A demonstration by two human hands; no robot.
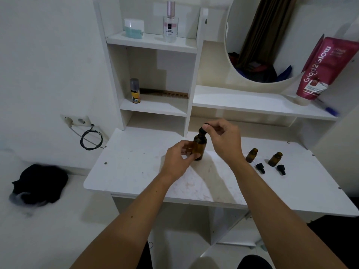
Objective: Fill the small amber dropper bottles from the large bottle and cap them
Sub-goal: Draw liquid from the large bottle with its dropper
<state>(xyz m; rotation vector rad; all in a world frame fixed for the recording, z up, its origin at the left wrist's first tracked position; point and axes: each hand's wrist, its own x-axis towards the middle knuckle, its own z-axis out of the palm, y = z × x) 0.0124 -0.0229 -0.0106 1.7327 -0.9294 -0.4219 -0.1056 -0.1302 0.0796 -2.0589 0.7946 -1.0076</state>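
Table (136, 167): white top, scuffed, carrying all the bottles; every place below is given from the large bottle.
Mirror (252, 45): round, above and to the right of the large bottle, behind the long shelf.
Pink tube (326, 68): far up and right of the large bottle, leaning on the long shelf.
Perfume bottle (170, 22): clear, on the top shelf straight above the large bottle.
Left hand (177, 162): fingers and thumb curled round the lower body of the large bottle — grasping it.
Right hand (223, 138): above and right of the large bottle, thumb and fingers pinching its black cap.
Large bottle (200, 147): amber, upright on the table, near its middle.
Black cap (202, 129): on top of the large bottle's neck — whether screwed on or loose cannot be told.
Small amber bottles (252, 155): two, uncapped, upright, to the right of the large bottle, beyond the right wrist.
Dropper caps (260, 168): two, black, lying on the table just in front of the small bottles.
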